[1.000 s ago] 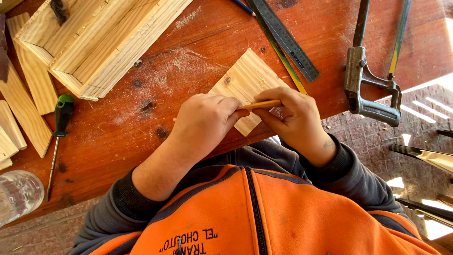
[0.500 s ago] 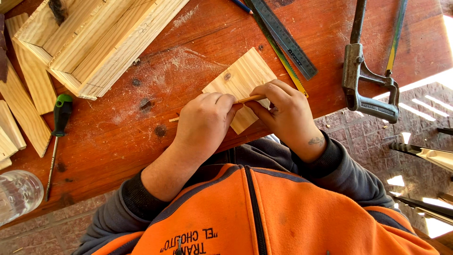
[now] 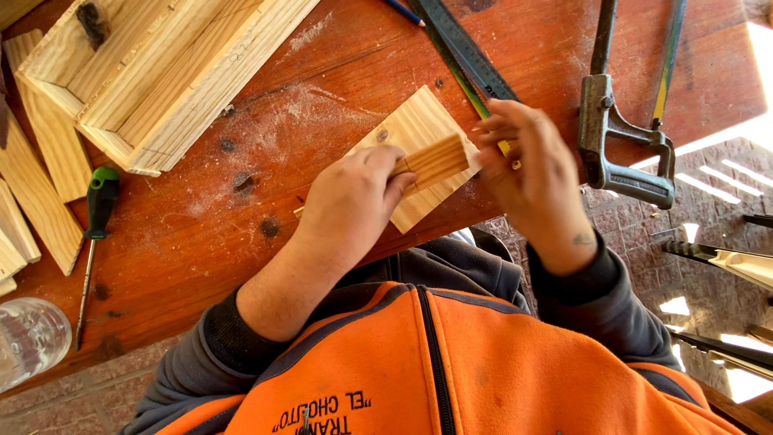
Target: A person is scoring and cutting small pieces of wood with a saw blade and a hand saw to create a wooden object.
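From the head camera, one left hand [image 3: 350, 205] pinches one small ribbed pale wood block [image 3: 435, 161] between thumb and fingers, just above one flat square pine board [image 3: 411, 129] lying at the near edge of the red-brown wooden table [image 3: 322, 64]. One right hand [image 3: 531, 161] hovers half-open beside the block, fingers loosely curled; whether it touches the block is unclear. Far left sits one open pine box frame [image 3: 161, 72]; left, one green-handled screwdriver [image 3: 98, 205]; right, one grey metal hacksaw [image 3: 620, 137]; far centre, one dark steel ruler [image 3: 467, 52]. The orange vest bears dark lettering low centre.
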